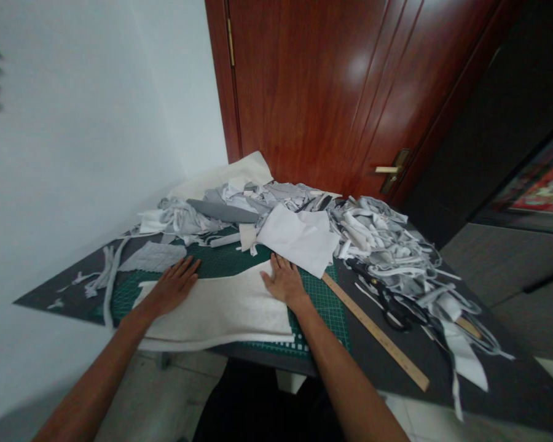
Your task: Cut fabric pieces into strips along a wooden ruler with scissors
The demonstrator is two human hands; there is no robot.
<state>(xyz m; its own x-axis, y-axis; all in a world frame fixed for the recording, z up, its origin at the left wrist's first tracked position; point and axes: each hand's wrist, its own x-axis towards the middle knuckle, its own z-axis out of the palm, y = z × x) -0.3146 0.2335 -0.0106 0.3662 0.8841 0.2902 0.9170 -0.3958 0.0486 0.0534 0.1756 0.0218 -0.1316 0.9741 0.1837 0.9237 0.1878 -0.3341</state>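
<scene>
A cream piece of fabric (230, 307), seemingly folded in layers along its near edge, lies across a green cutting mat (325, 307). My left hand (177, 285) rests flat near its far left edge, fingers stretched out. Toward the far right corner, my right hand (284, 279) presses on the fabric with its fingers spread and the thumb out to the left. Neither hand grips anything. A white piece of cloth (299, 236) lies just beyond my right hand. The fabric's near edge reaches the front edge of the table.
A wooden ruler (375, 331) lies slantwise right of the mat, beside black-handled scissors (391, 301). Heaps of grey and white fabric scraps (373, 236) cover the back and right of the dark table (368, 368). A grey cloth piece (153, 256) sits at left, near the white wall.
</scene>
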